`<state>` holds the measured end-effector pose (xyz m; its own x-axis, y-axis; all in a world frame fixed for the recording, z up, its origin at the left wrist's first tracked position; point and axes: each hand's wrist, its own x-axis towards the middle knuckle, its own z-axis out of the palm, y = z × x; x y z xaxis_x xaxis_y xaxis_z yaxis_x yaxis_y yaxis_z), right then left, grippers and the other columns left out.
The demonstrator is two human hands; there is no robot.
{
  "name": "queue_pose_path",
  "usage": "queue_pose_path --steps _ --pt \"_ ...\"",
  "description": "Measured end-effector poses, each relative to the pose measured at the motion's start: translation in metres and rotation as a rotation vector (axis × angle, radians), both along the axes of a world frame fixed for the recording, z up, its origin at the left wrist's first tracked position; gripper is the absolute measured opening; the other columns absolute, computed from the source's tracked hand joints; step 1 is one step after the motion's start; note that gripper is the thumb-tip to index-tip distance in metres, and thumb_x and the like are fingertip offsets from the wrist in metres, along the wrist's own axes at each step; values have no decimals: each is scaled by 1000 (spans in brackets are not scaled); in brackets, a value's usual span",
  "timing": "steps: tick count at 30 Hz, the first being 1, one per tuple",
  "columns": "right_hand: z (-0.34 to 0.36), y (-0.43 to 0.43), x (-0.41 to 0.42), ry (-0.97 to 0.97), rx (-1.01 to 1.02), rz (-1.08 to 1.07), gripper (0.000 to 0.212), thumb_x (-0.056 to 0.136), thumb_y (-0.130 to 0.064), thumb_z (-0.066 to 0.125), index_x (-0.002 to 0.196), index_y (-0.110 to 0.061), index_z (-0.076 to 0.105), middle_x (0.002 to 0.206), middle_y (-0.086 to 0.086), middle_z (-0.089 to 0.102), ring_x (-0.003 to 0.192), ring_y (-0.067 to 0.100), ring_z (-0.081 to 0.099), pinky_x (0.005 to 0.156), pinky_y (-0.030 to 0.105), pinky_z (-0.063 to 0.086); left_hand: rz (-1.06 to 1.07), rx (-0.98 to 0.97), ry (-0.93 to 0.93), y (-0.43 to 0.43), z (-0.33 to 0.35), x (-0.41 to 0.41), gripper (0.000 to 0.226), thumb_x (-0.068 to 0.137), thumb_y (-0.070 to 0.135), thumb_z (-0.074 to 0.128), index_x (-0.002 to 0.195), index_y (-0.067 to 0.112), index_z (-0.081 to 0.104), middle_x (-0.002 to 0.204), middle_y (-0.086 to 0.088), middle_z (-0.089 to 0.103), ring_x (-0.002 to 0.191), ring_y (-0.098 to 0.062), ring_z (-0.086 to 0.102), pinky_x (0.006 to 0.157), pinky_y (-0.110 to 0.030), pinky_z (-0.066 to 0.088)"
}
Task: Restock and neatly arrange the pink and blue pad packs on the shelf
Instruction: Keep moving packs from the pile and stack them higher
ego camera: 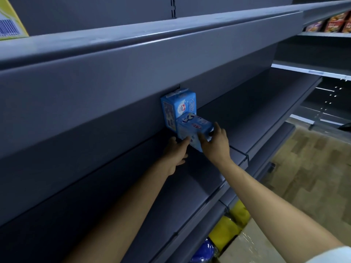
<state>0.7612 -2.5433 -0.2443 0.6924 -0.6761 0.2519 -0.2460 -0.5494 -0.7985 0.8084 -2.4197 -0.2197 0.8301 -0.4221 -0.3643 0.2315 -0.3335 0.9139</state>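
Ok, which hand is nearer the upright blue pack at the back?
Left. The left hand holds the front pack just below the upright pack; the right hand grips the front pack's right end, farther away.

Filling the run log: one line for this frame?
stage: placing | left hand + right hand: both hold front blue pack | rear blue pack: upright at back of shelf

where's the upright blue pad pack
Head view, centre: the upright blue plastic-wrapped pad pack stands at the grey shelf's back panel, directly behind the second blue pack.
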Motion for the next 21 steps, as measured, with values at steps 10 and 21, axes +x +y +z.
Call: queue_pose_path --steps 10,21 --pt "1 21 -9 -168 223 110 15 100 -23 42 88 -14 41 85 2 56 69 14 55 55 28 39 72 -51 -272 3 -12 -9 68 82 39 72 137 21 37 125 0 60 98 -12 62 71 -26 51" --pt "-9 49 -14 -58 449 440 33 95 1 30 112 -12 56 105 9 68 78 19 67 63 23 51 176 207 -544 59 -22 -1 82 78 25 76 145 30 30 140 -7 44 123 -25 50 94 -40 50"
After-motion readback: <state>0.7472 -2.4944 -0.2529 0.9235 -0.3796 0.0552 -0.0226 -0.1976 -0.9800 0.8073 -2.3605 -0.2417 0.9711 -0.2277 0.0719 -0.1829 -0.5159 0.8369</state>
